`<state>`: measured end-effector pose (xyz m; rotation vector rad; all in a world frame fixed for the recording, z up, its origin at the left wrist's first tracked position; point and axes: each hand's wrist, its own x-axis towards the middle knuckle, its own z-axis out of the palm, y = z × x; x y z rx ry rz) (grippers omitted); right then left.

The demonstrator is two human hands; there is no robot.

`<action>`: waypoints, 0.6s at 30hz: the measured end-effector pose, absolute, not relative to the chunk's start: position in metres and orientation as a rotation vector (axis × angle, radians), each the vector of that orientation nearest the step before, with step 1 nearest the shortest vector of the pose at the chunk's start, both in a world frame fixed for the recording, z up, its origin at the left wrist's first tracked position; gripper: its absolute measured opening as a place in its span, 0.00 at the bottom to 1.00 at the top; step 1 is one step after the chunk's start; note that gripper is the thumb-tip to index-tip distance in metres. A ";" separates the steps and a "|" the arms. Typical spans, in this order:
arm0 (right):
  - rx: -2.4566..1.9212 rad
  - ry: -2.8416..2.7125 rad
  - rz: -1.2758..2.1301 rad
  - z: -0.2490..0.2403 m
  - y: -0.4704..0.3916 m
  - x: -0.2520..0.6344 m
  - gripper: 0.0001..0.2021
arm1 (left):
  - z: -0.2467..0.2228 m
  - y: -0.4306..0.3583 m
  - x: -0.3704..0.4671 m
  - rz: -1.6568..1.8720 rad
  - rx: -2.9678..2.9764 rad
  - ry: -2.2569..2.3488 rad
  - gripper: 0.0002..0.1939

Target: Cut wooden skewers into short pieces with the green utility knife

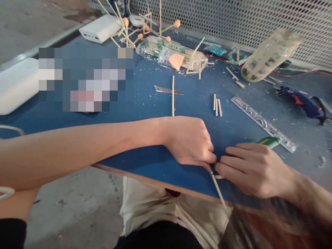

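My left hand (190, 141) is closed, with its fingers pinching a thin wooden stick (219, 190) near the table's front edge. The stick's lower part points down over that edge; its upper end is hidden under the hand. Close beside it, my right hand (251, 169) is closed around a green-handled utility knife (271, 141), whose handle sticks out behind the knuckles. Its blade is mostly hidden at the stick. Beyond my left hand, another stick (173, 97) lies across a loose blade (166, 90). Several short cut sticks (217, 106) lie ahead of my hands.
A clear ruler (261, 121) and a blue glue gun (303, 103) are at the right. A plastic bottle (271, 55) leans near the mesh panel (233, 20). Stick frames (198, 65), a bag of sticks (155, 48) and a white power bank (100, 29) sit at the back.
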<state>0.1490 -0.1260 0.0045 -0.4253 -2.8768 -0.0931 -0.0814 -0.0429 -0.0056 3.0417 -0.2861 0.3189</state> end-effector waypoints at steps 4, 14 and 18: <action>-0.422 -2.868 -0.093 0.005 -0.121 0.152 0.05 | -0.005 -0.043 -0.084 0.344 3.060 -0.295 0.20; -0.424 -2.894 -0.090 0.006 -0.122 0.151 0.07 | -0.003 -0.045 -0.083 0.441 3.069 -0.351 0.18; -0.432 -2.898 -0.105 0.005 -0.122 0.152 0.07 | -0.002 -0.045 -0.083 0.286 3.052 -0.297 0.19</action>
